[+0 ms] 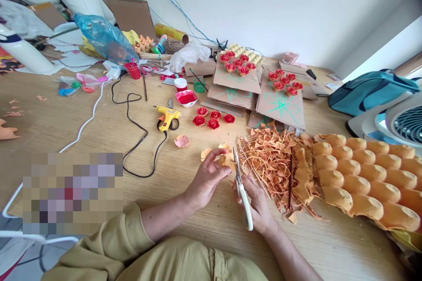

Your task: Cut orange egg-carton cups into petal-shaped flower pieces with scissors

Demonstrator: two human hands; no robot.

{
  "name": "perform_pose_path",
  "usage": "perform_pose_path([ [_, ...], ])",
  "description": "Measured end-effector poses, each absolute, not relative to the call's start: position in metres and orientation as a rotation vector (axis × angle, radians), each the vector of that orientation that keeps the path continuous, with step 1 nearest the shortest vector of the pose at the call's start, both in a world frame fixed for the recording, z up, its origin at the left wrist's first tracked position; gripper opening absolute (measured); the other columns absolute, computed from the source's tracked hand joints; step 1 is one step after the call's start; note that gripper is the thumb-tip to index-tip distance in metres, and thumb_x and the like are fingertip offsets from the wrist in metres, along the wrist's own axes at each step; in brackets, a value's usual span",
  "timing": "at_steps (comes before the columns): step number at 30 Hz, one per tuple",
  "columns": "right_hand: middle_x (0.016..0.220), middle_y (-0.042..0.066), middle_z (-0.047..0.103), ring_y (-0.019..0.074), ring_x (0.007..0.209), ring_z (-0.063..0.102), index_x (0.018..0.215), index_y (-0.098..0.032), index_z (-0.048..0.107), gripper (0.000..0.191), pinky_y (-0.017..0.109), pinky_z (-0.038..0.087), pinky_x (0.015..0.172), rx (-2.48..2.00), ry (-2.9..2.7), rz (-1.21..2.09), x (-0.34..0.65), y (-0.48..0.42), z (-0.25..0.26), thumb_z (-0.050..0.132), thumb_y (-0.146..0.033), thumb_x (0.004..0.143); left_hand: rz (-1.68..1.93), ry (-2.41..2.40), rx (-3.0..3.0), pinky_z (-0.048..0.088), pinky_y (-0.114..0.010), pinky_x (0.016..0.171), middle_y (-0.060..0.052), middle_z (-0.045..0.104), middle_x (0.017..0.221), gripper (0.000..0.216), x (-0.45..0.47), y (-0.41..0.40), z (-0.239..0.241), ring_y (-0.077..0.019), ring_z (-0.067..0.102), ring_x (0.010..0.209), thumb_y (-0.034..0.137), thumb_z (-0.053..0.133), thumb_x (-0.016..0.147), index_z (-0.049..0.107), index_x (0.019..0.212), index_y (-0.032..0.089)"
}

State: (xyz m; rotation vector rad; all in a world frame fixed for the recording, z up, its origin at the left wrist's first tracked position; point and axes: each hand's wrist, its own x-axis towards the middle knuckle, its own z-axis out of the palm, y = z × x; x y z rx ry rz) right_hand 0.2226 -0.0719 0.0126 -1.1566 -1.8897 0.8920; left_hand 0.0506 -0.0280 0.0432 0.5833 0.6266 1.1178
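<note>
My left hand (206,180) pinches an orange egg-carton cup (227,162) between thumb and fingers. White-handled scissors (243,197) are gripped in my right hand (256,204), their blades pointing up against the cup's right side. Just beyond the cup lie pale cut cups (206,153) shaped like petals, partly behind my fingers. A pinkish cup flower (182,141) sits farther left on the table. Right of the scissors is a heap of orange carton scraps (270,162), and beside it a large orange egg tray (369,171) lies with its cups upward.
A yellow glue gun (167,117) with a black cord lies left of centre. Past it stand a bowl of red paint (186,98) and several red flowers (213,123). More flowers rest on cardboard sheets (280,107). A fan (405,120) and teal bag (372,92) stand right.
</note>
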Motion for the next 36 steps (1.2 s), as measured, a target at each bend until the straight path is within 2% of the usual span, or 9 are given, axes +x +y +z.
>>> perform_pose_path([
  [12,0.075,0.003,0.051,0.0218,0.076,0.044,0.078,-0.022,0.048,0.041,0.035,0.039,0.069,-1.153,-1.9,0.913,0.222,-0.0722,0.0157,0.039,-0.059,0.095,1.149,0.66,0.731,0.043,-0.024,0.081,0.0,0.067,0.094,0.04,0.0466,-0.0226,0.0412,-0.0111,0.059,0.087,0.021,0.079,0.074,0.057,0.107,0.022],
  [18,0.08,0.003,0.051,0.0245,0.081,0.046,0.09,-0.024,0.051,0.049,0.04,0.042,0.075,-1.171,-1.961,0.882,0.222,-0.0701,0.0104,0.031,-0.068,0.093,1.15,0.655,0.816,0.044,-0.023,0.083,0.001,0.065,0.094,0.039,0.0458,-0.0242,0.0415,-0.0109,0.058,0.088,0.019,0.078,0.076,0.056,0.109,0.022],
  [29,0.079,0.004,0.052,0.0254,0.084,0.047,0.084,-0.023,0.05,0.03,0.04,0.043,0.076,-1.169,-1.932,0.855,0.2237,-0.0694,0.0135,0.042,-0.05,0.094,1.139,0.676,0.812,0.045,-0.025,0.083,-0.001,0.065,0.097,0.039,0.046,-0.024,0.0425,-0.0123,0.058,0.088,0.021,0.077,0.076,0.056,0.109,0.022],
  [36,0.075,0.004,0.049,0.0252,0.082,0.046,0.078,-0.023,0.049,0.03,0.04,0.041,0.074,-1.162,-1.915,0.872,0.222,-0.0707,0.0179,0.043,-0.049,0.093,1.16,0.675,0.781,0.044,-0.026,0.085,-0.001,0.067,0.096,0.04,0.0469,-0.0232,0.0444,-0.0135,0.06,0.089,0.022,0.079,0.074,0.057,0.107,0.022],
])
